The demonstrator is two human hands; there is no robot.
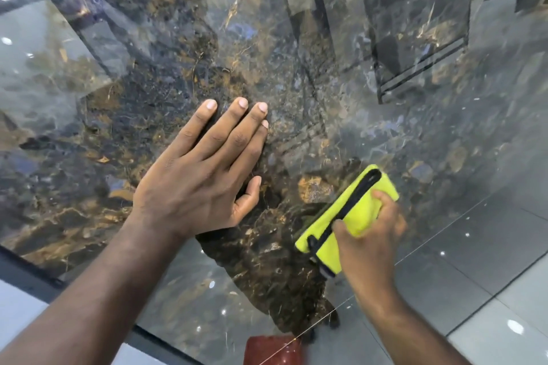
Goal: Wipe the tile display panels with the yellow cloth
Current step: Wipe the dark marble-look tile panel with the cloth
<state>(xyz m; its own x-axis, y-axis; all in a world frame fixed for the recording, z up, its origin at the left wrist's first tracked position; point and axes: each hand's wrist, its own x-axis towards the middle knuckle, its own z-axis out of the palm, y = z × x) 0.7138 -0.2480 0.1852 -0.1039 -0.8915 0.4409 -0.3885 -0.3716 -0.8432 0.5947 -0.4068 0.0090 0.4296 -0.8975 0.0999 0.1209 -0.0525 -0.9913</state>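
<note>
Head view: your left hand (201,181) lies flat on the dark tile panel (118,115); at four o'clock your right hand (367,243) grips the yellow cloth (355,207); wiping seems underway.

Tile display panel (124,115): glossy, dark marble pattern, gold-brown veining, heavy reflections. Left hand (201,175) lies flat on it, fingers (237,127) straight. Just right of it, folded yellow cloth (355,210) with dark trim, held against the surface by right hand (367,240).
</note>
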